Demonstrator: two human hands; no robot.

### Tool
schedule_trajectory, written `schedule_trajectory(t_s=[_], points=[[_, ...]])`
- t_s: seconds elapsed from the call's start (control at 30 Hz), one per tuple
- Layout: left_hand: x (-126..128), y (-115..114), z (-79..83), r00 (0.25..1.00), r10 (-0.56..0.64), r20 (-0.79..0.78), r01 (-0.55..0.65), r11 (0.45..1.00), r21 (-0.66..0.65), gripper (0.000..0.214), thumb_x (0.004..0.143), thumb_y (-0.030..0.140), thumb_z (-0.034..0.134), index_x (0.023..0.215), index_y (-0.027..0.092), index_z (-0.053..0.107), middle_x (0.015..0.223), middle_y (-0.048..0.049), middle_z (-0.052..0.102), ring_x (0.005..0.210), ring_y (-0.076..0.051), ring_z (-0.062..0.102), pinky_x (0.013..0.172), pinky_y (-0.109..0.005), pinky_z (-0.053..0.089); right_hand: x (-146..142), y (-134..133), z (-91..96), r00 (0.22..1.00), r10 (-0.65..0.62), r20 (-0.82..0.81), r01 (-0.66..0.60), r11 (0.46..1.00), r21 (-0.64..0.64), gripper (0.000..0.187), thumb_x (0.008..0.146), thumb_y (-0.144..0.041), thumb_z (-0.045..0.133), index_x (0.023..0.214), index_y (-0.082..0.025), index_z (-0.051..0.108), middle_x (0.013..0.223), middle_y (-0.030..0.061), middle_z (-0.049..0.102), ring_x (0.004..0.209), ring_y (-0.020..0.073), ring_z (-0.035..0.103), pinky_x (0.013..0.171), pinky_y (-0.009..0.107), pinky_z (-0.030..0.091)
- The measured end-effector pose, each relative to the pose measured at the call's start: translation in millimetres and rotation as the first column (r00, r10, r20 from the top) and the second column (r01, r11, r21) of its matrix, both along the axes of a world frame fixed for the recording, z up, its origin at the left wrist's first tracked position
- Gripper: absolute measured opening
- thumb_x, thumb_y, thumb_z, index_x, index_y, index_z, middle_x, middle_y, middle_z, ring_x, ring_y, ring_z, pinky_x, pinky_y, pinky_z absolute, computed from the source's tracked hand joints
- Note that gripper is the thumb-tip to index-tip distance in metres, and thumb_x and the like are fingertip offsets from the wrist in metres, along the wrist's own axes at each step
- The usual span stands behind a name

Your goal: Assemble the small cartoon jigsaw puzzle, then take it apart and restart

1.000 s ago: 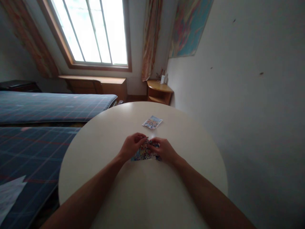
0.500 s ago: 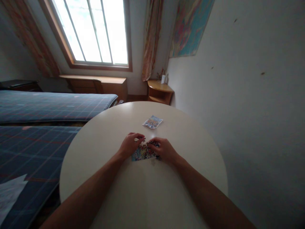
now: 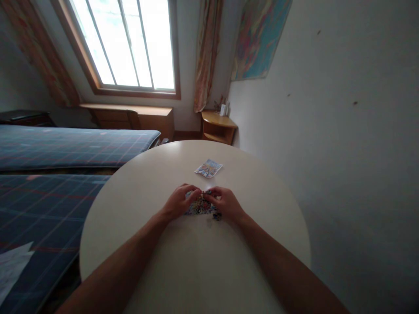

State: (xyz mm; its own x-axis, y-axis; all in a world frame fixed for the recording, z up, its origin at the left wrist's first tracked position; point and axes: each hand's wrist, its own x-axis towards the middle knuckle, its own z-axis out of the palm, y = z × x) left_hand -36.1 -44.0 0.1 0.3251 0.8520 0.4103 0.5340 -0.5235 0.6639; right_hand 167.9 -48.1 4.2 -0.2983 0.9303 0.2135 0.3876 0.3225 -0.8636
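1. Jigsaw puzzle (image 3: 197, 207) is set between the hands, mid-table, nearer than the printed picture sheet (image 3: 208, 168). Contact with the round table (image 3: 196, 266) can't be confirmed.
2. Left hand (image 3: 178, 202): fingers curled nearly closed at upper-left edge; hold can't be told.
3. Right hand (image 3: 226, 203): thumb and fingers pinched on upper-right edge.
4. Joints could be popped by uneven pressure.
5. Dark lower-right section (image 3: 216, 216) juts out; could be shed if snagged.

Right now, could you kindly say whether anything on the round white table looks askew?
Near the right hand, a small dark jigsaw section juts past the multicoloured puzzle, breaking its lower edge; whether it's joined is unclear.
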Motion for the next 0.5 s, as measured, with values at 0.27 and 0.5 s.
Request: schedule_trajectory(t_s=[0.27, 0.5], points=[[6.5, -5.8, 3.5, 1.0, 0.005, 0.024, -0.002, 0.993, -0.116, 0.019, 0.087, 0.034, 0.059, 0.089, 0.019, 0.071, 0.086, -0.0028, 0.076, 0.079, -0.018, 0.067, 0.075, -0.027, 0.049, 2.3, 4.7, -5.8, 0.984, 0.073, -0.16, -0.091, 0.99, -0.108, 0.036, 0.08, -0.049, 0.068, 0.092, -0.015, 0.071, 0.088, 0.0072, 0.076, 0.078, 0.0208, 0.07, 0.072, 0.031, 0.055], [8.3, -7.4, -0.3, 0.999, -0.036, 0.028, 0.039, 0.989, -0.139, 0.021, 0.089, 0.035, 0.057, 0.088, 0.019, 0.071, 0.083, -0.0024, 0.074, 0.076, -0.017, 0.065, 0.073, -0.025, 0.049, 4.9, 2.8, -1.4, 0.984, 0.103, -0.145, -0.119, 0.987, -0.107, 0.033, 0.079, -0.045, 0.069, 0.094, -0.016, 0.075, 0.086, 0.0065, 0.076, 0.077, 0.0195, 0.069, 0.073, 0.032, 0.053]])
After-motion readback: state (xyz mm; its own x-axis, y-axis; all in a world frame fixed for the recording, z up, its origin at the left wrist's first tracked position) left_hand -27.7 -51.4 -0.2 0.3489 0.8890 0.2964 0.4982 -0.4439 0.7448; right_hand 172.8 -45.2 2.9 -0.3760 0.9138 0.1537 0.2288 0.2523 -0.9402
